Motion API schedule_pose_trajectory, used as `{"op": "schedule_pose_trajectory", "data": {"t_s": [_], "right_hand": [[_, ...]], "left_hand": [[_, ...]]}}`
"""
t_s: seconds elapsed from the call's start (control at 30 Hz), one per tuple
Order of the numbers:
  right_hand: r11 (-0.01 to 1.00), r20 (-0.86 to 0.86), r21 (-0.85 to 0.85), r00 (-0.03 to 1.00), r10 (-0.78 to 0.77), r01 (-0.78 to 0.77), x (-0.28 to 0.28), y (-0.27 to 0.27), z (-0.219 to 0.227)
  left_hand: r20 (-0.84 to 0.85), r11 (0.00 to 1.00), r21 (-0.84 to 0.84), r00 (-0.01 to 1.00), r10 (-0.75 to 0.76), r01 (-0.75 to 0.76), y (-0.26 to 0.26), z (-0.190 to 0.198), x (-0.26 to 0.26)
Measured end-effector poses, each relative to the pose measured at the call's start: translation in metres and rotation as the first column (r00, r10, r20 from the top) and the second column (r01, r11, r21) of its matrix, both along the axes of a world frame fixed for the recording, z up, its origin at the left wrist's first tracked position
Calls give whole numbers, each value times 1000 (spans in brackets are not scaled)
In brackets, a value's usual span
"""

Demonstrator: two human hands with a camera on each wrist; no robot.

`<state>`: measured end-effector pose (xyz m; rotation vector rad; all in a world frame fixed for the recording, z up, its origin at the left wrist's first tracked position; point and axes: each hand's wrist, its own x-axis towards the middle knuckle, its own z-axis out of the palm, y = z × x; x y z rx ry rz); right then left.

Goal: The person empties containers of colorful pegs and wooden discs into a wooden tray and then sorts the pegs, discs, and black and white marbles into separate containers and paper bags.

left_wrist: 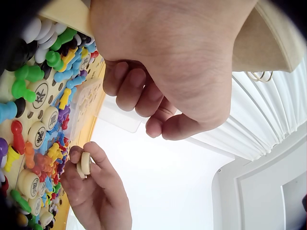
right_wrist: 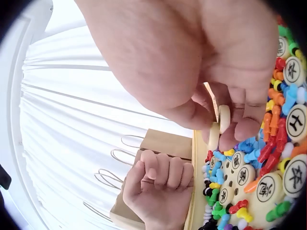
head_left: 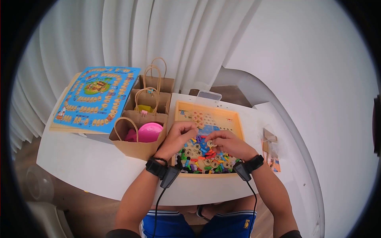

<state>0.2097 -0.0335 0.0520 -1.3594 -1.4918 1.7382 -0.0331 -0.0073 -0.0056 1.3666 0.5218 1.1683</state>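
Above a shallow wooden tray (head_left: 198,175), my right hand (head_left: 228,143) pinches two round Chinese chess pieces (right_wrist: 224,119) between thumb and fingers. They lie nearly face to face, edges showing in both wrist views. My left hand (head_left: 180,137) is held over the tray's left part with fingers curled in and thumb tip meeting the index finger; nothing shows in it. Below the hands, colourful plastic pegs (right_wrist: 271,148) and more chess pieces (right_wrist: 268,187) lie mixed together. Behind the hands, a clear plastic box (head_left: 210,122) in the tray has chess pieces at its left.
Brown paper bags (head_left: 137,147) stand in a row left of the tray, the nearest with a pink bowl (head_left: 151,132) inside. Farther left lies a blue game board (head_left: 95,99). A clear lid (head_left: 209,95) sits behind the tray; plastic packaging (head_left: 274,146) lies to its right.
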Motion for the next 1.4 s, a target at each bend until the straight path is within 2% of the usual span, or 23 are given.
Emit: {"op": "schedule_pose_trajectory", "data": {"t_s": [0.03, 0.1, 0.13, 0.2, 0.33, 0.4, 0.53, 0.6, 0.63, 0.73, 0.8, 0.9, 0.97, 1.03, 1.1, 1.23, 1.33, 1.4], "right_hand": [[1000, 1, 2, 1000, 1, -1, -1, -2, 5], [996, 155, 82, 988, 10, -23, -5, -6, 14], [996, 154, 81, 988, 10, -23, -3, -6, 13], [981, 226, 163, 972, 63, -102, 3, -6, 9], [980, 197, 176, 979, 53, -88, 4, -6, 8], [990, 158, 113, 986, 63, -81, 11, -5, 3], [988, 126, 141, 991, 39, -57, 4, -10, 4], [992, 12, 123, 1000, -6, 4, 0, -15, 8], [993, 13, 122, 1000, -10, 8, 1, -15, 6], [984, 92, 171, 995, 37, -53, -1, -14, 1], [884, 414, 375, 904, 108, -278, -5, -15, -1], [838, 473, 413, 870, 137, -356, -12, -18, 1], [827, 508, 391, 844, 173, -405, -14, -21, 8], [816, 540, 367, 817, 205, -447, -14, -21, 8], [710, 583, 430, 772, 252, -557, -10, -23, 3], [686, 617, 453, 756, 219, -569, -14, -28, 3], [747, 604, 385, 760, 240, -542, -19, -37, 14], [699, 702, 380, 681, 209, -606, -23, -41, 14]], "left_hand": [[-1, 1000, 13, 1000, 2, -2, 1, 0, -1], [4, 1000, 4, 1000, -6, 6, 2, -1, -2], [10, 1000, -8, 1000, -18, 18, 2, -1, -2], [4, 1000, -7, 1000, -11, 11, 0, 1, -1], [7, 1000, 3, 1000, -8, 8, 0, 2, -1], [8, 1000, 1, 1000, -9, 9, 0, 0, 0], [15, 1000, 3, 1000, -7, 7, 1, 0, -1], [1, 1000, -11, 1000, -12, 12, -1, 2, -4], [-11, 1000, -24, 1000, -20, 20, -1, 3, -3], [14, 999, -13, 999, -29, 29, -2, 4, -3], [12, 999, -11, 999, -35, 35, 1, 1, -4], [22, 1000, -7, 999, -26, 27, 0, 1, 0], [34, 1000, -6, 999, 5, -5, -1, 2, -1], [12, 1000, 3, 1000, -24, 24, 0, 3, -3], [11, 1000, -9, 1000, -25, 25, -1, 3, -3], [9, 1000, -20, 1000, -22, 22, -2, 3, -3], [-4, 1000, -9, 1000, -18, 18, -1, 3, -3], [5, 1000, -7, 1000, -22, 22, 1, 0, -1]]}}
